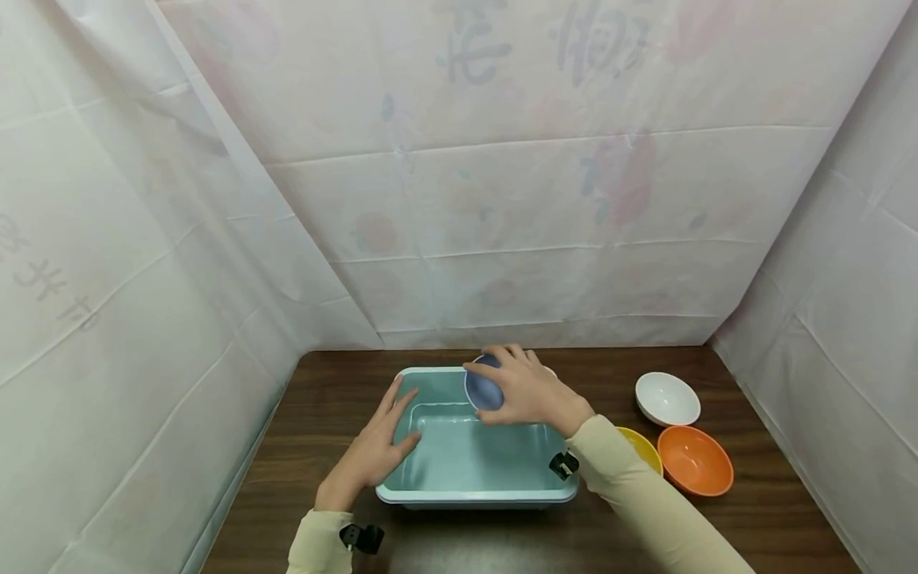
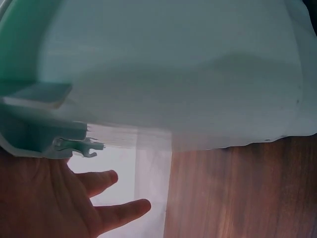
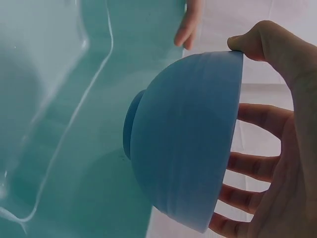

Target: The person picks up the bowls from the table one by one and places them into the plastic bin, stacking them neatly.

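A teal plastic tub [image 1: 430, 493] with water in it stands on the dark wooden table. My right hand [image 1: 527, 388] grips a blue bowl [image 1: 483, 388] on its side over the tub's far part; in the right wrist view the blue bowl [image 3: 185, 139] is held between thumb and fingers above the water. My left hand [image 1: 378, 438] rests flat with straight fingers on the tub's left rim. The left wrist view shows the tub's outer wall [image 2: 173, 74] and my left hand's fingers [image 2: 116, 213] spread below it.
A white bowl [image 1: 667, 398], an orange bowl [image 1: 695, 460] and a yellow bowl [image 1: 641, 447] sit on the table right of the tub. White sheeting walls stand close on the left, back and right.
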Tool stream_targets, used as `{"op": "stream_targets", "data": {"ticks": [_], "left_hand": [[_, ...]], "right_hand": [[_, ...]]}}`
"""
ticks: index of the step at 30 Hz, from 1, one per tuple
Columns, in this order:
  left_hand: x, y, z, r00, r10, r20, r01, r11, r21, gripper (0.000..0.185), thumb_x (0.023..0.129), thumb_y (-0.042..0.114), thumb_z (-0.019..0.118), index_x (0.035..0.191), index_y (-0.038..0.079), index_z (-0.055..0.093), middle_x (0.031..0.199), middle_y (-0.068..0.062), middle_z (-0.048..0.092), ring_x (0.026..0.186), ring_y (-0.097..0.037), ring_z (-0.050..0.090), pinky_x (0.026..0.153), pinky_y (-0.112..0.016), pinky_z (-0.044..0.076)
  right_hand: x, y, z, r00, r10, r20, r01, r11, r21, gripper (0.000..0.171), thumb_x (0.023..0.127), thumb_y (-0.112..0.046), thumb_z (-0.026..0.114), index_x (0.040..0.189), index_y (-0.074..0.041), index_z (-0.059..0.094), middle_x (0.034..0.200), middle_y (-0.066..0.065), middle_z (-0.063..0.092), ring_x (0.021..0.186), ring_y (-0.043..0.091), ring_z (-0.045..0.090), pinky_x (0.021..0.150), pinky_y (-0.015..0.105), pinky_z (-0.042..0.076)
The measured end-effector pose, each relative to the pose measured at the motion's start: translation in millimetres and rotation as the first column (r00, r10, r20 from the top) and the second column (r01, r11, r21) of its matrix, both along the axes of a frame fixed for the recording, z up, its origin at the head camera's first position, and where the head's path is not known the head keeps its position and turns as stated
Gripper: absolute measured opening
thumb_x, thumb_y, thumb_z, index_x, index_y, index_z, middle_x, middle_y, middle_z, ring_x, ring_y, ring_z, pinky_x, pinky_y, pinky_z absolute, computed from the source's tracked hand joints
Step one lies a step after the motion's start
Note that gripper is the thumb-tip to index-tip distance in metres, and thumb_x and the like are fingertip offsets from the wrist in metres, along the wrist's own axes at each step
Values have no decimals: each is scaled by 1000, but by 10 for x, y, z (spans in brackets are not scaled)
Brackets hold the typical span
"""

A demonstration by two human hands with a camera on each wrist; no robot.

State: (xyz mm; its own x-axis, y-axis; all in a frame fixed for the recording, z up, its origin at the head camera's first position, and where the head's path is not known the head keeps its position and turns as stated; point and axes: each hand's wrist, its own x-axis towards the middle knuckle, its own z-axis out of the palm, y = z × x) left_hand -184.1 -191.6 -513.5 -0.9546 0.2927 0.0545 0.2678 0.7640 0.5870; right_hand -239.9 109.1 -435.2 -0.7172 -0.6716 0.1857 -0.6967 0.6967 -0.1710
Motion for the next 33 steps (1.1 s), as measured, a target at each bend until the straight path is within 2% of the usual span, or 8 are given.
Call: {"op": "stream_targets", "data": {"ticks": [7, 12, 25, 33], "left_hand": [[11, -6, -16, 1000, -3, -4, 3, 1000, 14, 75, 102, 28, 64, 165, 16, 25, 175, 0, -1, 154, -34, 33, 110, -62, 44], [17, -7, -7, 1000, -1, 1, 1, 1000, 13, 76, 102, 28, 64, 165, 18, 23, 175, 0, -2, 154, -34, 32, 110, -62, 43], [30, -4, -6, 1000, 1, 18, -1, 1000, 12, 75, 103, 29, 63, 165, 17, 24, 175, 0, -4, 155, -34, 29, 112, -63, 42], [23, -3, -12, 1000, 10, 17, -10, 1000, 4, 74, 103, 29, 63, 165, 17, 25, 175, 0, -3, 156, -34, 28, 112, -63, 41]], "right_hand": [[30, -88, -107, 999, 53, 3, -53, 999, 5, 69, 85, -57, 70, 147, -29, 58, 151, 16, 49, 129, 38, 50, 92, 56, 48], [32, -139, -139, 997, 69, 17, -69, 998, 12, 70, 84, -57, 70, 147, -29, 58, 152, 16, 48, 130, 38, 49, 93, 56, 48], [30, -221, -232, 994, 100, 36, -103, 992, 69, 71, 84, -61, 71, 147, -31, 57, 152, 12, 48, 131, 34, 48, 93, 57, 52], [24, -289, -316, 992, 121, 18, -122, 985, 121, 72, 84, -64, 70, 148, -32, 57, 151, 11, 49, 132, 32, 49, 95, 57, 52]]}}
